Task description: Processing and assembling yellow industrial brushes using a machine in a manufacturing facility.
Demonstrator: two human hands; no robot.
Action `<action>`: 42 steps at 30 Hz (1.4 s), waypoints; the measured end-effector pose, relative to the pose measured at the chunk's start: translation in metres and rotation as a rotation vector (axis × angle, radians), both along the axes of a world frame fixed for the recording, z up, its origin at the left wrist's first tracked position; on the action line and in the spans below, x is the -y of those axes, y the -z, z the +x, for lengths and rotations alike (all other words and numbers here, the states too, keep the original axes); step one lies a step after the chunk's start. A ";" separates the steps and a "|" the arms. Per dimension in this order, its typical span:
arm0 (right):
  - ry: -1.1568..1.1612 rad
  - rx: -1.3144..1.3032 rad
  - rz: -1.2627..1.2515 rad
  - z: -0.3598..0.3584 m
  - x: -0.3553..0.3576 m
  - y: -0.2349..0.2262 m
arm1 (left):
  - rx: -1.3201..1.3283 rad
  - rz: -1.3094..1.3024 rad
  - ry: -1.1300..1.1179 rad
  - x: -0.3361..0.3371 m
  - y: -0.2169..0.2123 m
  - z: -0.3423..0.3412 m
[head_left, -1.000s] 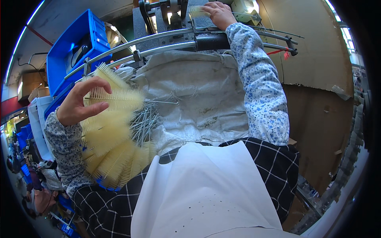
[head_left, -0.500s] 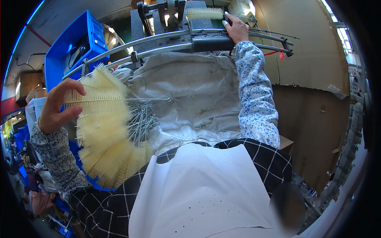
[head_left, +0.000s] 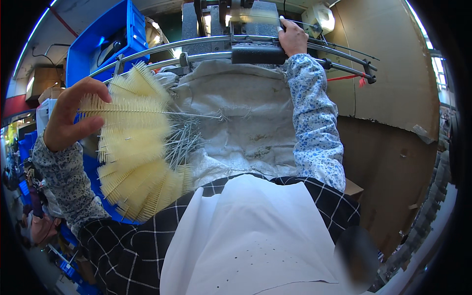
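Note:
My left hand (head_left: 73, 114) is curled round the bristled end of a cream bottle brush (head_left: 132, 109), thumb and forefinger on either side of the bristles. This brush's twisted wire shaft points right over a white sack cloth (head_left: 236, 93). Beneath it is a fanned pile of similar brushes (head_left: 137, 172). My right hand (head_left: 294, 39), white covers on two fingertips, grips a sliding carriage (head_left: 258, 54) on metal rails; its grip is partly hidden. Beyond these fingers, another brush (head_left: 255, 19) lies crosswise at the machine, its bristles blurred.
A blue bin (head_left: 103, 42) stands at the far left, behind the rails (head_left: 196, 56). Bare wire shafts (head_left: 184, 142) stick out from the pile. Brown board (head_left: 383, 73) closes off the right side. A white cloth (head_left: 241, 236) covers my lap.
The carriage and my right hand have slid left along the rails, and the brush at the machine has become blurred. My left hand stays at its brush. The whole view has shifted slightly.

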State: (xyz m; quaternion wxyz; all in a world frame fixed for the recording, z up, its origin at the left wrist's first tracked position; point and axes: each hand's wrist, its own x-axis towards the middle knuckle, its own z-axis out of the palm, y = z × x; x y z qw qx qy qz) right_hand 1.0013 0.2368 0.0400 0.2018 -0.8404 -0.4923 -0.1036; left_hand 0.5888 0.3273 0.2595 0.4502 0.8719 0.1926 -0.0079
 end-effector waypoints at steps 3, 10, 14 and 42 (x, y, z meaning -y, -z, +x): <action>0.017 0.021 0.009 -0.013 -0.005 -0.004 | 0.028 -0.004 0.012 -0.001 0.002 0.002; 0.024 -0.006 -0.075 -0.069 -0.037 -0.012 | 0.071 -0.091 0.139 -0.002 0.004 0.011; 0.044 -0.022 -0.082 -0.090 -0.046 -0.016 | 0.086 -0.062 0.267 0.001 0.008 0.024; -0.257 0.020 -0.130 0.104 0.064 -0.046 | 0.087 -0.043 0.213 0.008 0.011 0.026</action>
